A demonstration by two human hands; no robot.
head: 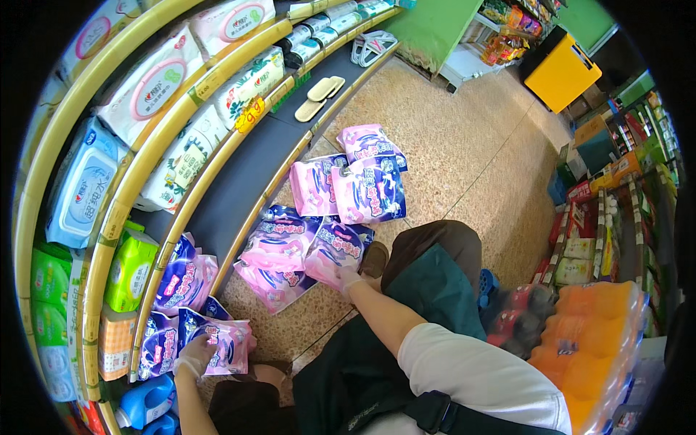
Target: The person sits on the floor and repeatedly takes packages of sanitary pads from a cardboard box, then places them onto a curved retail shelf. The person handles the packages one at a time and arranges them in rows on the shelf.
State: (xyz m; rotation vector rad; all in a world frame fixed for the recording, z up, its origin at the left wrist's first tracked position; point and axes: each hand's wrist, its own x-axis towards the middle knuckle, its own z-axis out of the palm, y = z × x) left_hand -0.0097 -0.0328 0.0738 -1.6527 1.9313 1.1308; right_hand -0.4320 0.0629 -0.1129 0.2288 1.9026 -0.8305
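Note:
Pink and purple soft plastic packages of sanitary pads lie on the floor in a loose pile, one pink-and-navy package (371, 190) at its upper right. My right hand (348, 280), in a thin clear glove, grips the lower edge of the nearest package (336, 247). My left hand (197, 356), gloved too, rests on a package (231, 345) at the bottom shelf's front; its fingertips are partly hidden against the wrapping. Beside it, similar packages (185, 277) stand on the bottom shelf.
Curved shelves at the left hold wet wipes (84, 185), tissue packs (130, 266) and a blue detergent bottle (147, 399). Cream-coloured oval items (321, 89) lie on the bottom shelf. Shrink-wrapped orange drink bottles (582, 337) stand at the right. A yellow box (560, 70) is farther off.

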